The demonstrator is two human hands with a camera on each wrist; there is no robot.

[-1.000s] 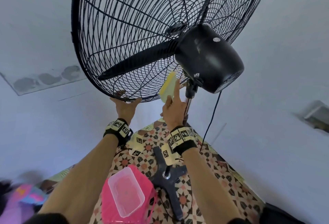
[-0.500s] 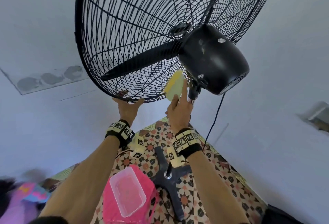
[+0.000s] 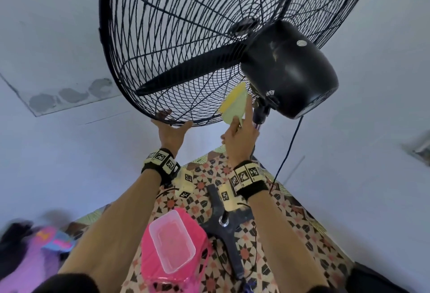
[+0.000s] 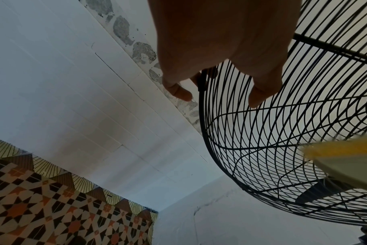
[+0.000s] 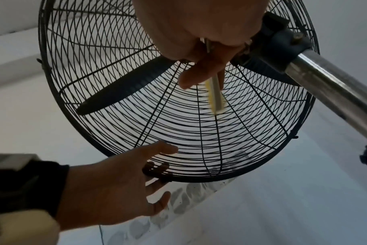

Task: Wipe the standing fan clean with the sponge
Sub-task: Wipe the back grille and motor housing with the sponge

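Observation:
The standing fan's black wire cage (image 3: pixel 186 36) fills the top of the head view, tilted, with a dark blade (image 3: pixel 190 69) inside and the black motor housing (image 3: pixel 290 71) behind. My left hand (image 3: pixel 172 132) grips the cage's lower rim, thumb on the rear wires and fingers curled over the front. My right hand (image 3: pixel 239 134) pinches a yellow and pale green sponge (image 3: pixel 235 104) and holds it against the rear grille just below the motor. In the right wrist view the sponge (image 5: pixel 215 97) shows edge-on against the wires, and the left hand (image 5: pixel 115 182) holds the rim below.
The fan's chrome pole (image 5: pixel 335 92) runs down to a black cross base (image 3: pixel 223 225) on a patterned floor (image 3: pixel 302 223). A clear plastic tub (image 3: pixel 172 243) sits on a pink basket beside the base. The power cord (image 3: pixel 288 148) hangs from the motor. White walls stand close around.
My right hand has slid the sponge up the rear grille toward the motor housing. The left hand has kept its hold on the lower rim.

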